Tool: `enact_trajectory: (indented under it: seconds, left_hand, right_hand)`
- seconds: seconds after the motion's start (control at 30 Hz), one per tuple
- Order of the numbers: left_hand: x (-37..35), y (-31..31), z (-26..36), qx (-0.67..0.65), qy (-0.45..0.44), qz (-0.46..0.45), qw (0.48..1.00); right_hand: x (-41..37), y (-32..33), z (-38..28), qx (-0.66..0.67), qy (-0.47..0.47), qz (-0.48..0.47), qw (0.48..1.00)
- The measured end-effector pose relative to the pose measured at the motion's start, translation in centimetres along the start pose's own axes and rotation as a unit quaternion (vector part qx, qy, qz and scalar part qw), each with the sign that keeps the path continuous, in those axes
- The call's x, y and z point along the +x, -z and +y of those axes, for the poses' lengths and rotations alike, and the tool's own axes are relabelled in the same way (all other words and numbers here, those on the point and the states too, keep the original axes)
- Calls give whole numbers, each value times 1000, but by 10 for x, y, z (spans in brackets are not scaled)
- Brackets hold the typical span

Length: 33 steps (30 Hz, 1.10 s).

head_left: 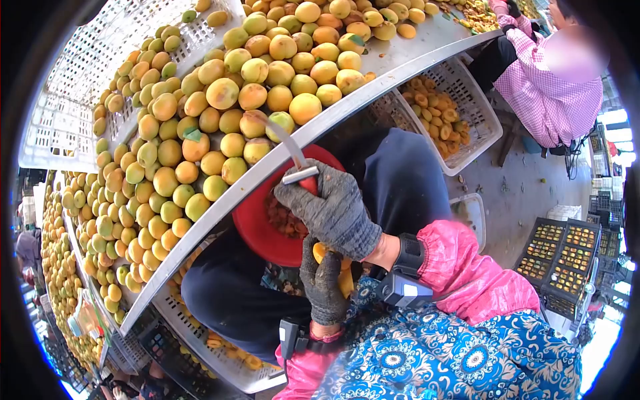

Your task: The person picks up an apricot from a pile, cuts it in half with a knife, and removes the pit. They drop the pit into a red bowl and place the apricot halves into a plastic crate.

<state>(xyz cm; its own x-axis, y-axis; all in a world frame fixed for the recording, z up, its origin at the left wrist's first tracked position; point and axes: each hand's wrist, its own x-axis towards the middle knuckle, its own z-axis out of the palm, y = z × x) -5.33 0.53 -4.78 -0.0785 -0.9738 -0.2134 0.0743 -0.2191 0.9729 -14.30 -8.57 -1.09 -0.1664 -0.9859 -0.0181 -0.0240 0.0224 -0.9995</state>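
My right hand [333, 210], in a grey knit glove, is closed around the red handle of a knife [289, 145]. Its curved blade points up and away, over the metal table edge beside the apricots [253, 97]. Just below, my left hand [325, 287], gloved too, is wrapped around an orange apricot [319, 252]; the fingers hide much of it. Another piece of orange flesh [346, 281] shows at that palm's side. Under both hands, a red basin [257, 230] between my knees holds brown apricot stones [285, 217].
A metal table edge [220, 200] runs diagonally before me, with apricots heaped behind it. White crates of opened apricots stand at right [493, 127] and below left [193, 327]. A co-worker in pink checks [553, 87] sits upper right. Black trays of fruit [557, 257] lie farther right.
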Motion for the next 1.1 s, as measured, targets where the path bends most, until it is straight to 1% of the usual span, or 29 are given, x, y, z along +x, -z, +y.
enact_trajectory:
  seconds: [0.03,0.07,0.1,0.17,0.2,0.23,0.27,0.3,0.37,0.4,0.43,0.5,0.53,0.57,0.6,0.63,0.7,0.73,0.77,0.8,0.83,0.87,0.9,0.93,0.97,1.0,1.03,1.1]
  left_hand:
    - [3,0,5,-123,62,-6,990]
    - [6,1,4,-164,82,-18,983]
    - [6,2,4,-163,83,-19,983]
    - [5,3,4,-207,104,-2,973]
    - [5,3,4,-205,105,-5,973]
    - [6,5,3,-181,86,-10,980]
    - [7,6,2,-155,68,-17,985]
    - [8,6,2,-153,69,-21,986]
    - [9,4,0,-78,21,2,997]
    - [9,2,0,-76,21,-2,997]
    - [9,2,0,-66,15,-2,998]
    - [8,7,-1,-52,8,-6,999]
    - [7,11,-6,-56,41,-11,998]
    - [9,10,-6,-61,75,-16,995]
    - [11,7,-3,-70,93,-27,993]
    - [11,8,-5,-70,94,-31,993]
    - [7,11,-10,-176,110,-29,978]
    - [7,12,-9,-177,111,-30,977]
    - [8,13,-8,-191,115,-24,975]
    - [9,13,-6,-206,118,-16,971]
    - [9,13,-4,-206,119,-17,971]
    - [9,14,-1,-179,106,-19,978]
    - [10,15,0,-152,93,-21,984]
    - [11,17,-5,-104,61,-23,992]
    - [10,17,-4,-104,63,-26,992]
    - [11,16,2,-85,58,-20,994]
    - [11,15,5,-67,52,-14,996]
    - [11,17,0,-78,41,-12,996]
  right_hand:
    - [2,2,3,10,-12,3,1000]
    - [3,3,-1,68,-89,11,994]
    - [5,5,3,70,-90,12,993]
    - [8,9,18,-65,8,3,998]
    - [10,4,23,90,-81,31,992]
    - [12,6,17,91,-81,35,992]
    - [14,9,6,178,-206,39,961]
    - [17,11,-1,262,-325,40,908]
    - [18,9,-2,280,-337,52,897]
    - [20,8,-2,296,-350,59,887]
    - [20,10,-2,300,-347,63,886]
    - [19,17,-1,265,-358,6,895]
    - [18,11,4,266,-356,10,896]
    - [15,0,12,153,-185,25,970]
    - [13,-5,17,33,-8,39,999]
    - [13,-4,17,32,-8,42,999]
    - [15,-3,14,82,-94,-49,991]
    - [17,-4,6,120,-160,-31,979]
    - [17,-2,8,119,-160,-30,979]
    - [16,0,14,216,-195,-47,956]
    - [15,3,18,312,-228,-62,920]
    - [15,6,21,404,-257,-77,875]
    - [16,8,24,492,-283,-91,819]
    - [16,9,27,574,-305,-102,753]
    - [15,10,28,575,-304,-99,753]
    - [19,9,9,437,-348,-45,828]
    - [22,8,-2,287,-384,10,878]
    - [22,9,2,312,-388,2,867]
